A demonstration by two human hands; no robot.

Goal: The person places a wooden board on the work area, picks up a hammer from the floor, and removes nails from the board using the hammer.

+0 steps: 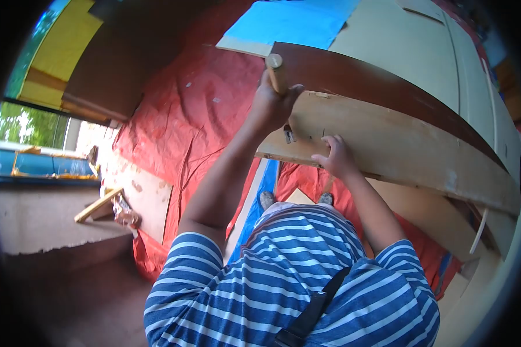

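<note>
From where I stand, the step in hand looks like hammer work on a long pale wooden board [399, 141], which lies under and to the right of the left grip [274, 107]. That grip is wrapped around a claw hammer with a round wooden handle [277, 75], its metal head just below the fist, near the board's face. The right grip [338, 159] has its fingers parted, resting at the board's near edge; a thin dark upright mark, maybe a nail, is just beyond its fingertips. To my mind, any blow would call for a steady board and those fingers well clear.

Counting up: one hammer, one pale board, one dark reddish-brown board [359, 72] beyond both grips, one bright blue panel [289, 23] farther off, and two shoes [266, 200] below.
</note>
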